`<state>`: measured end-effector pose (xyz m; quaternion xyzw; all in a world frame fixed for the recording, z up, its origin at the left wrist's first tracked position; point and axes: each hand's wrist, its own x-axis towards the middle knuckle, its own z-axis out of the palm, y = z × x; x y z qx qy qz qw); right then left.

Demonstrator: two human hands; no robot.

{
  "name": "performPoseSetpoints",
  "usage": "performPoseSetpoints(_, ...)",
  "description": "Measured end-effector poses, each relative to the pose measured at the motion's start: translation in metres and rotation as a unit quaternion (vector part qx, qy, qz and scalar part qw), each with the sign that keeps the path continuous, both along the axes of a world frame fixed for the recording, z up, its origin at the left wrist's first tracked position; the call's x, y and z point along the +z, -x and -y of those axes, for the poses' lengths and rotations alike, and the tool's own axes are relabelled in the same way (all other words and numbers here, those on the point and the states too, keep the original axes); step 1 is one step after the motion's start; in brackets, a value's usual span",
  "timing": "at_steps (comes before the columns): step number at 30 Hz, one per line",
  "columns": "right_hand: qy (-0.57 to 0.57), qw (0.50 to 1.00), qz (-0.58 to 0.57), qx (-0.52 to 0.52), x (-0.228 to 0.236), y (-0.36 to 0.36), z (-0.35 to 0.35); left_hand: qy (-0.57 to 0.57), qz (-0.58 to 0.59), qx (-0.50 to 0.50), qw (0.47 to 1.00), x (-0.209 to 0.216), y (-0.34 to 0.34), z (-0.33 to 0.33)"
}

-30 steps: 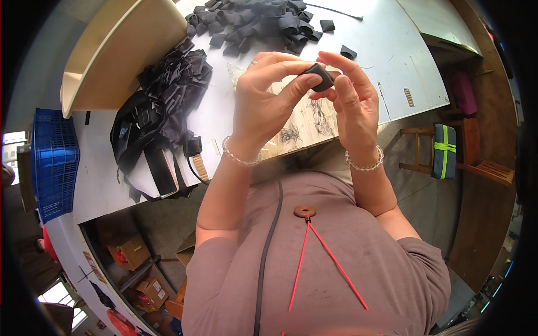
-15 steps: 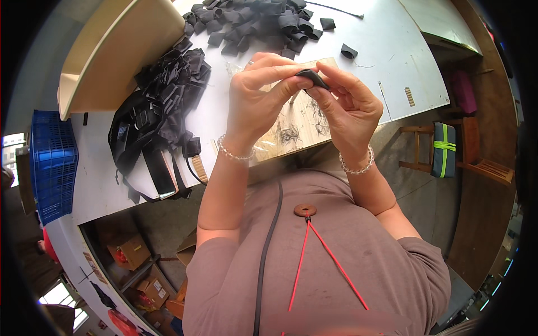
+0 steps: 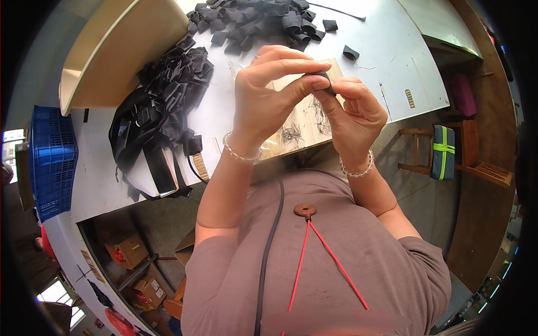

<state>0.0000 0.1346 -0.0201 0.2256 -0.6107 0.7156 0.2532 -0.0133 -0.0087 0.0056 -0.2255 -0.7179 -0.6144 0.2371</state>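
Observation:
A small black fabric loop (image 3: 329, 87) is pinched between my two hands above the table. My left hand (image 3: 268, 92) grips its upper left end between thumb and fingers. On its lower right side, the thumb and forefinger of my right hand (image 3: 358, 112) are closed on it. My fingertips hide part of the loop. Beneath my hands lies a pale wooden board (image 3: 291, 133) with dark scribble-like marks or threads on it. Beyond them a heap of similar black loops (image 3: 252, 25) is spread out. Two single loops, one of them this black loop (image 3: 351, 52), lie apart to its right.
Left on the white table (image 3: 392, 78) is a tangled pile of black straps (image 3: 174, 95), beside a curved beige panel (image 3: 117, 61). A blue plastic crate (image 3: 53, 162) stands at the far left. Cardboard boxes (image 3: 129, 252) sit below the table; a stool with a dark cushion (image 3: 443, 151) is at right.
The black loop has turned from slanting to steeper and shifted slightly right in my fingers. My left hand has moved a little right, its forefinger now reaching over the top.

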Motion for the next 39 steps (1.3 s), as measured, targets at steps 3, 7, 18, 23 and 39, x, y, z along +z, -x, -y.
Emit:
performPoseSetpoints(3, -0.015, 1.0, 0.014, -0.003, 0.001, 0.002, 0.002, 0.025, -0.006, -0.006, 1.0, 0.001, 0.0, 0.001)
performPoseSetpoints(7, -0.036, 0.997, 0.06, -0.016, -0.004, 0.005, 0.002, 0.019, 0.014, -0.026, 0.999, -0.005, 0.005, 0.003)
performPoseSetpoints(18, -0.097, 0.994, -0.006, -0.048, 0.008, 0.006, 0.006, -0.16, 0.057, -0.096, 0.981, -0.028, 0.011, 0.002)
performPoseSetpoints(23, -0.117, 0.992, -0.002, -0.042, 0.011, 0.002, 0.005, -0.284, 0.059, -0.132, 0.948, -0.037, 0.007, -0.008)
performPoseSetpoints(39, -0.145, 0.986, -0.046, -0.072, 0.022, 0.007, 0.004, -0.293, 0.136, -0.126, 0.938, -0.03, 0.005, -0.003)
